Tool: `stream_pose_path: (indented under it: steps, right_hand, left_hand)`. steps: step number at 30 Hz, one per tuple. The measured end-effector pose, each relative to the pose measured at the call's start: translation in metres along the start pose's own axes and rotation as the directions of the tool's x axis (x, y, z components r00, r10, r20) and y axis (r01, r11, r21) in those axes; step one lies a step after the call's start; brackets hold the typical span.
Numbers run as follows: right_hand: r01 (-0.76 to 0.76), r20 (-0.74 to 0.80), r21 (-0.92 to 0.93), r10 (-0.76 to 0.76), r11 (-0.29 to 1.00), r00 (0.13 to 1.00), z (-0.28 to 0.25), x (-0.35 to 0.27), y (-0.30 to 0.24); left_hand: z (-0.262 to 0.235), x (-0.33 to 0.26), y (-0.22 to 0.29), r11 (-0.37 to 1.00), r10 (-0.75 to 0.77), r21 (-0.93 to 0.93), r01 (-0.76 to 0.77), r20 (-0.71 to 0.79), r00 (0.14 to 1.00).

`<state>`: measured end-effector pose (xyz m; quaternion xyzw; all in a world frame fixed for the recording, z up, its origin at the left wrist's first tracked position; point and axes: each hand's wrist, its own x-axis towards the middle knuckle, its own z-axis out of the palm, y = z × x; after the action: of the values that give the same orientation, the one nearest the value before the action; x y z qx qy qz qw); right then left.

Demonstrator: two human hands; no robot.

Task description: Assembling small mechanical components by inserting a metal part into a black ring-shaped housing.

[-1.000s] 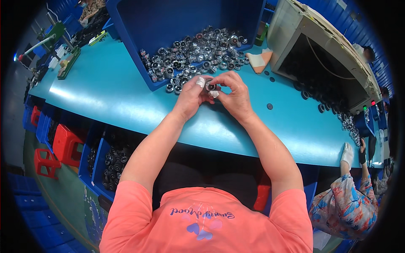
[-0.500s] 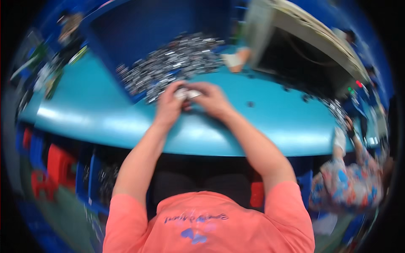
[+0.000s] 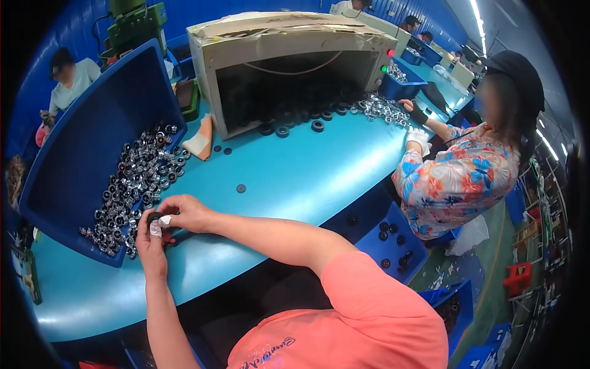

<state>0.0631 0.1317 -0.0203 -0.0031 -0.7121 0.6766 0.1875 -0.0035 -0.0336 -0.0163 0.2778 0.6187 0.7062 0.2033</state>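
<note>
My left hand [image 3: 149, 243] and my right hand [image 3: 192, 213] meet at the near edge of a heap of shiny ring-shaped metal parts [image 3: 132, 172]. Between their closed fingers is a small black round part [image 3: 155, 218], partly hidden by the fingertips. White wrapping covers both thumbs, which press towards each other over the part. Something dark and reddish [image 3: 170, 240] shows just below the fingers, too unclear to name. The heap spills out of a tilted blue bin [image 3: 74, 154] onto the turquoise table.
A cream metal box [image 3: 206, 67] with a dark opening stands at the back, black rings [image 3: 317, 126] before it. A black disc [image 3: 241, 188] lies mid-table. At right, a co-worker in a floral shirt [image 3: 461, 175] reaches towards more metal parts [image 3: 382, 109]. Blue bins [image 3: 387, 246] stand below.
My view has swung to the right, bringing the cream box and the co-worker further into it. Both hands stay together beside the metal heap, and the black part now shows clearly.
</note>
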Motion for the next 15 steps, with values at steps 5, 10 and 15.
stream_pose_path:
  steps: [5,10,15]
  right_hand:
    - [-0.009,-0.019,0.106,0.011,0.994,1.000,0.005,-0.004,0.001]
    - [0.019,-0.032,-0.043,-0.021,0.999,0.999,0.012,-0.009,-0.010]
    - [0.038,-0.047,-0.143,-0.045,0.989,0.998,0.018,-0.016,-0.018]
  left_hand:
    - [0.002,0.000,0.000,0.997,0.036,0.069,-0.028,-0.118,0.992]
    - [-0.005,0.002,-0.007,0.997,0.062,0.064,-0.052,-0.170,0.984]
    - [-0.010,0.006,-0.009,0.993,0.056,0.109,-0.037,-0.168,0.984]
